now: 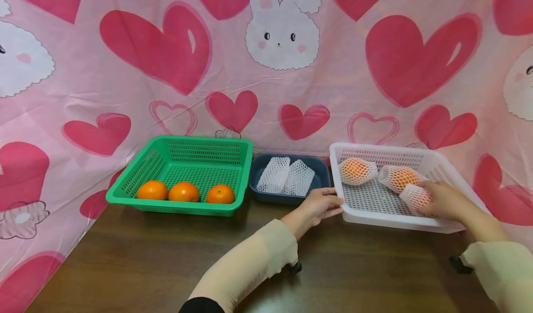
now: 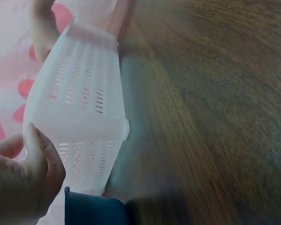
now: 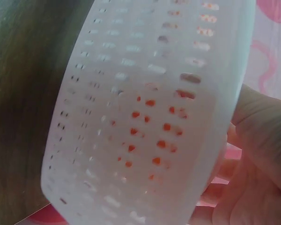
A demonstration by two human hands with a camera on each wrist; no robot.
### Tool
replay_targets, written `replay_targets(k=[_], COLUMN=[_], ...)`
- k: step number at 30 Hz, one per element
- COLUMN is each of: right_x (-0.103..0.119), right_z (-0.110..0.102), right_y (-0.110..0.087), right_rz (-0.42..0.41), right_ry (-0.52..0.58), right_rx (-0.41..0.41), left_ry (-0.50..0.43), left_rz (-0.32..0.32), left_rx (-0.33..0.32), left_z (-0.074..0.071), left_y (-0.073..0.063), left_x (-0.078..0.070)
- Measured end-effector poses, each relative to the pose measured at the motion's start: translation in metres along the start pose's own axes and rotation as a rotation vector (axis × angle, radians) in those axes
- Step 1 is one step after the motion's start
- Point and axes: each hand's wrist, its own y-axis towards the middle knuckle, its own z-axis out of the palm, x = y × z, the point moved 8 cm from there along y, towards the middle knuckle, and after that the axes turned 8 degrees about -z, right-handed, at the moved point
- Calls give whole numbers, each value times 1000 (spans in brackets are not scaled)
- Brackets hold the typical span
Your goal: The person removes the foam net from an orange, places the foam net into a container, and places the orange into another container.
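Near front wall of white basket [image 1: 383, 218], netted orange [image 1: 414, 198] held in fingers of right hand [image 1: 444, 202], bulging at their left; two more netted oranges [image 1: 356, 170] lie beyond. Left hand [image 1: 318, 206] pinches basket's near-left rim.

1. Oranges [image 1: 183, 192] are gleaming, smooth and glossy.
2. Nets [image 1: 275, 174] are showing matt foam mesh.
3. White basket [image 1: 374, 217] is showing smooth, translucent plastic.
4. Green basket [image 1: 175, 206] is showing shiny plastic.
5. Tray [image 1: 275, 197] is showing smooth plastic.
6. Desk [image 1: 145, 248] is showing faintly glossy wood.
7. Backdrop [image 1: 266, 82] is looking like creased cloth.
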Motion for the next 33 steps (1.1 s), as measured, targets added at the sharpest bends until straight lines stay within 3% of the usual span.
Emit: replay_targets(k=[14,21,33], right_x=[52,78,125], right_z=[-10,-13,-19], right_y=[16,21,25], right_rz=[-61,-160,-269], right_ry=[-38,-32,-93], right_rx=[-74,-154,-211], left_ry=[8,31,34], left_rz=[-17,-23,-56], left_rx=[-5,-37,-40], left_z=[-1,-4,-8], left_y=[-2,-2,-5], left_x=[-1,-1,-1])
